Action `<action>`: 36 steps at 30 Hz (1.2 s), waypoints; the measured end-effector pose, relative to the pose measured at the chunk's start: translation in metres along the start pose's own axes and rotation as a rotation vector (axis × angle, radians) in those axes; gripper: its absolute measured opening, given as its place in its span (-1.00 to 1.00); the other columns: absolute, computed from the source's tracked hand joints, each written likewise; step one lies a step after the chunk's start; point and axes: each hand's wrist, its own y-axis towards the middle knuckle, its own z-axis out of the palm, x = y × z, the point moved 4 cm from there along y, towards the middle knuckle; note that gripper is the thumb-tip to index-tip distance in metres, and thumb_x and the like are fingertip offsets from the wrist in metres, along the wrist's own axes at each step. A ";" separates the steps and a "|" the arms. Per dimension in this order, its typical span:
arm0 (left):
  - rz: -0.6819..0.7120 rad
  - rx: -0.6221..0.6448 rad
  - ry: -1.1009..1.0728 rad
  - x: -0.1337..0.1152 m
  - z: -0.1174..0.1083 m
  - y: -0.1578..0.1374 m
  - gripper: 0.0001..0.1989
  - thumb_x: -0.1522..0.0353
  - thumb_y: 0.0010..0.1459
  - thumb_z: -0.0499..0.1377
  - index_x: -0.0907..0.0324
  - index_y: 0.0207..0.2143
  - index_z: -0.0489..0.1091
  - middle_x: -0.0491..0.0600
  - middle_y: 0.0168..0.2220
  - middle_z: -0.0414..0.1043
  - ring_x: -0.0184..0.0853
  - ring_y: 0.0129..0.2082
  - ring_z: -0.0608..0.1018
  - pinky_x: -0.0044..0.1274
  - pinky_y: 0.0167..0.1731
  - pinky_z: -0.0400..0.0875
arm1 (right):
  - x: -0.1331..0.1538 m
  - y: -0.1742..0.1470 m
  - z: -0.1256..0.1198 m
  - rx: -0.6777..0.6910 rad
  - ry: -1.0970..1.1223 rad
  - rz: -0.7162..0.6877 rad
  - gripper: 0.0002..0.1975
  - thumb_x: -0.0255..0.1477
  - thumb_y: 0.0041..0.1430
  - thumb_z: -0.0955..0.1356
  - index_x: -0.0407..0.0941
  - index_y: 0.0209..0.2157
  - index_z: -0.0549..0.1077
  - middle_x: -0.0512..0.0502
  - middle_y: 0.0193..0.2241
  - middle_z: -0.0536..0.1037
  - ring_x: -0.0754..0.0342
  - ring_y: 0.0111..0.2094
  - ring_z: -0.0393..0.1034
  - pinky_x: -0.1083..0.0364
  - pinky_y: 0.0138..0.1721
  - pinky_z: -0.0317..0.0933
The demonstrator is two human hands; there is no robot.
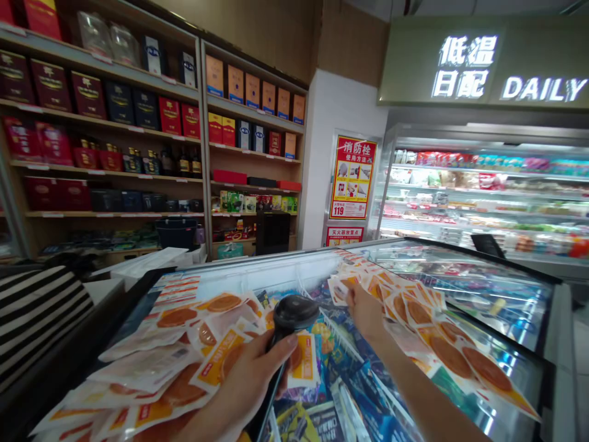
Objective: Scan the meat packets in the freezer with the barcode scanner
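My left hand (246, 383) grips a black handheld scanner (289, 316) over the glass top of a chest freezer (519, 288). Flat orange-and-white food packets (177, 350) lie spread on the glass around and under that hand. My right hand (363, 307) reaches forward and pinches one packet (339, 288) at the near end of a second row of packets (442, 344) that runs down the right side of the lid.
Wooden shelves (138, 132) with boxed goods fill the left wall. An open chiller (488, 190) stands at the back right under a lit sign. A black-and-white striped sleeve (37, 313) of a person is at the left edge. Blue packs show through the freezer glass.
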 end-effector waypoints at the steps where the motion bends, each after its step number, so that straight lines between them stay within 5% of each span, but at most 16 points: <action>1: 0.002 0.024 -0.002 -0.001 0.002 -0.002 -0.68 0.11 -0.17 0.07 0.21 -0.61 0.18 -0.20 -0.80 0.16 -0.52 -0.78 0.22 -0.64 -0.71 0.06 | -0.010 -0.002 -0.007 -0.076 0.073 0.048 -0.73 -0.42 0.06 0.07 -0.20 -0.36 0.31 -0.15 -0.53 0.42 0.06 -0.48 0.30 0.13 -0.46 0.07; 5: -0.026 0.077 -0.015 -0.002 0.007 -0.006 -0.66 0.10 -0.18 0.08 0.21 -0.60 0.17 -0.19 -0.78 0.19 -0.51 -0.75 0.24 -0.64 -0.68 0.09 | -0.043 -0.016 -0.021 -0.298 0.326 0.179 -0.74 -0.39 0.04 0.06 -0.20 -0.47 0.27 -0.14 -0.57 0.37 0.07 -0.53 0.24 0.12 -0.50 0.07; 15: 0.008 0.139 -0.074 -0.001 0.015 -0.013 -0.67 0.12 -0.13 0.06 0.23 -0.60 0.17 -0.16 -0.71 0.20 -0.51 -0.72 0.24 -0.64 -0.68 0.09 | -0.032 -0.030 -0.021 -0.248 0.485 0.057 -0.81 -0.37 0.03 0.10 -0.15 -0.50 0.21 -0.03 -0.60 0.30 0.10 -0.54 0.19 0.13 -0.48 0.06; 28: 0.051 0.153 -0.027 0.000 0.015 -0.011 -0.65 0.08 -0.13 0.03 0.21 -0.60 0.15 -0.18 -0.73 0.16 -0.52 -0.74 0.22 -0.64 -0.71 0.09 | -0.023 -0.034 -0.020 -0.217 0.449 0.014 -0.79 -0.39 0.06 0.07 -0.15 -0.47 0.23 -0.06 -0.55 0.33 0.09 -0.49 0.23 0.13 -0.44 0.09; 36: 0.063 -0.043 0.045 -0.007 -0.005 -0.001 -0.67 0.11 -0.16 0.07 0.22 -0.64 0.18 -0.18 -0.76 0.17 -0.50 -0.74 0.24 -0.64 -0.72 0.09 | -0.014 -0.036 -0.032 -0.229 0.168 0.017 -0.74 -0.39 0.08 0.06 -0.18 -0.39 0.28 -0.12 -0.54 0.41 0.07 -0.52 0.29 0.14 -0.50 0.06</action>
